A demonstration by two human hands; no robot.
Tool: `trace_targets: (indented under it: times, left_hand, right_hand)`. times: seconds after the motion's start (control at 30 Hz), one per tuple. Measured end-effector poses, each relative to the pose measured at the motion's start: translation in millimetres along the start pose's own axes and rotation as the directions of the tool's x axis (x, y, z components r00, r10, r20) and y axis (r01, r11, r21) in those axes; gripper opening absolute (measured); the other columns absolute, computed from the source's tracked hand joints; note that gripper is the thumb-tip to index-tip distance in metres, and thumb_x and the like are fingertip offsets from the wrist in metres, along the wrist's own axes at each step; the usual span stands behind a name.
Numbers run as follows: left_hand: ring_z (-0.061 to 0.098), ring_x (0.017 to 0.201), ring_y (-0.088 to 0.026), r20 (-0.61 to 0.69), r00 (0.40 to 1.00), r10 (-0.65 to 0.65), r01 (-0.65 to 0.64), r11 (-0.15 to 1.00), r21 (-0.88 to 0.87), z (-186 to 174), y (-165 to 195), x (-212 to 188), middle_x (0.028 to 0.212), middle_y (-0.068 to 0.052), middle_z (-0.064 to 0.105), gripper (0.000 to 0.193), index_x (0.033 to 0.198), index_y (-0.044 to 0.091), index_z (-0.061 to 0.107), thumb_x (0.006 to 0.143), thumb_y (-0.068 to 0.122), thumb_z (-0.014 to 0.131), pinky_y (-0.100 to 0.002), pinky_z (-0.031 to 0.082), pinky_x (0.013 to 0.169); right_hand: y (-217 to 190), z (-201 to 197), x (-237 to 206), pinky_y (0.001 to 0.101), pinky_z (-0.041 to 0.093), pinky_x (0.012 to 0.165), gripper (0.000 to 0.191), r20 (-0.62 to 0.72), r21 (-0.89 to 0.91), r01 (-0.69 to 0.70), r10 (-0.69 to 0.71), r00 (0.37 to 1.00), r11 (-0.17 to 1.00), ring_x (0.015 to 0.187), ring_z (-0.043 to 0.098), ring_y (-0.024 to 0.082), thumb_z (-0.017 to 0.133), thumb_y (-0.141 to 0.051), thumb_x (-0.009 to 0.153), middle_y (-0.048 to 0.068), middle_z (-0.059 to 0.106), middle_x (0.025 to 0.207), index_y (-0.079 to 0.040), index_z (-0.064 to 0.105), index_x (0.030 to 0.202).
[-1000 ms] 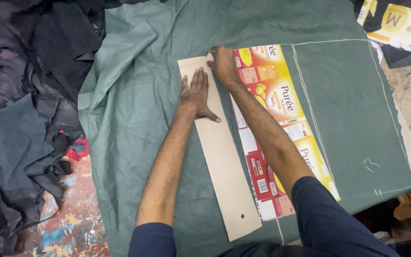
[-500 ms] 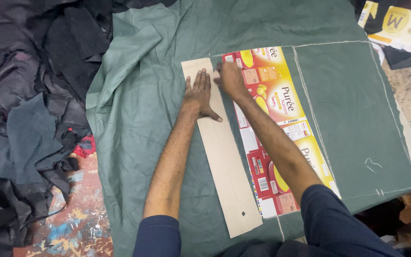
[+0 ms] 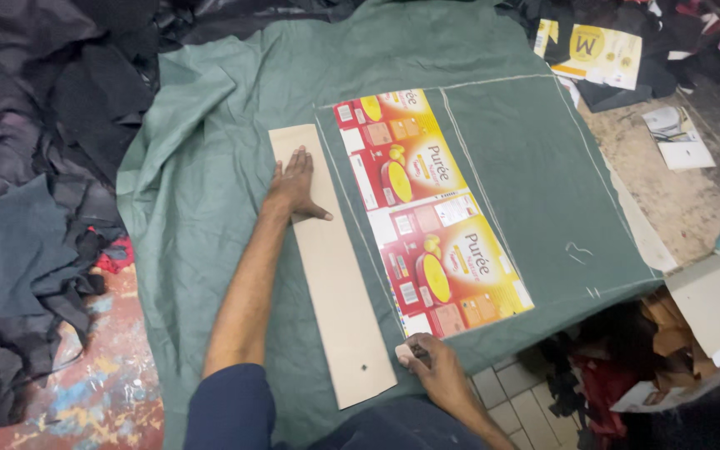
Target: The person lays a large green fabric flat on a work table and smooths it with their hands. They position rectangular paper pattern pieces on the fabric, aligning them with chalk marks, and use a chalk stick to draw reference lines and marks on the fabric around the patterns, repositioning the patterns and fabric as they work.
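Cardboard strip (image 3: 332, 275): long, plain tan, flat, small hole near its close end, lying lengthwise on green cloth (image 3: 201, 208) spread over the worktable. Left hand (image 3: 296, 185) rests flat on the strip's far half, fingers extended and slightly spread, thumb out toward the cloth on the right, palm pressing down, gripping nothing. Right hand (image 3: 428, 360) sits at the near end just beside the strip's corner, fingers curled and pinched on a small pale piece of chalk (image 3: 406, 355) touching the cloth. Just right of the strip, parallel with a narrow gap: a flattened food carton (image 3: 431, 212), glossy red and yellow, printed side up. Thin chalk lines (image 3: 510, 82) on the cloth outline a rectangle past the carton. Cloth is matte, woven, wrinkled toward its left edge, hanging over the near table edge. Left side: heap of dark fabric scraps (image 3: 26, 167), black and grey, over a paint-stained floor (image 3: 101, 392). Right: worn bare tabletop (image 3: 677, 192), loose paper pieces, another yellow printed carton (image 3: 597, 50) at top. Tiled floor below the near edge.
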State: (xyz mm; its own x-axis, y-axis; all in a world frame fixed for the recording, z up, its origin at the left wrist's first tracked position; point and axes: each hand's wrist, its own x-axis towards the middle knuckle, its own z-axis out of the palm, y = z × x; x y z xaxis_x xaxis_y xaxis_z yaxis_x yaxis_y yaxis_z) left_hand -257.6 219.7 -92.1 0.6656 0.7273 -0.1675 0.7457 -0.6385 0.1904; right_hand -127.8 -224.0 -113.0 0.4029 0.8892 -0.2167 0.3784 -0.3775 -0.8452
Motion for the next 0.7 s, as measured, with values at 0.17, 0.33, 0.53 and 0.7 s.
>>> trace_targets:
  times: [0.17, 0.33, 0.53, 0.7]
  left_hand:
    - [0.012, 0.158, -0.031, -0.190, 0.981, -0.046, 0.009, 0.982, -0.189, 34, -5, -102, 0.169, -0.022, 0.017, 0.133, 0.157, -0.004, 0.025, 0.058, 0.053, 0.093, -0.051, 0.016, 0.125]
    - [0.039, 0.143, -0.044, -0.443, 0.855, -0.269, 0.094, 0.921, -0.379, 60, 39, -224, 0.156, -0.030, 0.041, 0.098, 0.149, -0.005, 0.045, 0.070, 0.028, 0.091, -0.050, 0.035, 0.119]
    - [0.049, 0.124, -0.042, -0.390, 0.734, -0.555, 0.241, 0.751, -0.615, 88, 132, -331, 0.132, -0.025, 0.056, 0.088, 0.153, -0.006, 0.039, 0.082, 0.021, 0.085, -0.053, 0.038, 0.110]
    - [0.060, 0.109, -0.032, -0.252, 0.656, -0.712, 0.192, 0.480, -0.856, 102, 172, -344, 0.130, -0.023, 0.056, 0.083, 0.155, -0.004, 0.035, 0.086, 0.015, 0.077, -0.043, 0.051, 0.092]
  right_hand:
    - [31, -6, -48, 0.0341, 0.062, 0.088, 0.024, 0.175, 0.119, 0.179, -0.198, 0.965, 0.977, 0.116, 0.067, 0.020, 0.075, -0.006, 0.087, 0.011, 0.062, 0.131, -0.001, 0.063, 0.106]
    - [9, -4, -48, 0.0343, 0.059, 0.098, 0.020, 0.297, 0.227, 0.143, -0.208, 0.932, 0.963, 0.126, 0.064, 0.022, 0.073, -0.006, 0.089, 0.011, 0.056, 0.146, 0.000, 0.062, 0.105]
    - [-6, 20, -38, 0.0394, 0.054, 0.097, 0.022, 0.404, 0.216, 0.341, -0.402, 0.822, 0.915, 0.138, 0.052, 0.027, 0.075, -0.001, 0.088, 0.017, 0.049, 0.148, 0.002, 0.064, 0.107]
    - [5, 41, -29, 0.0320, 0.058, 0.099, 0.025, 0.466, 0.510, -0.075, -0.201, 0.861, 0.857, 0.120, 0.062, 0.017, 0.066, -0.004, 0.094, 0.012, 0.055, 0.137, 0.000, 0.062, 0.118]
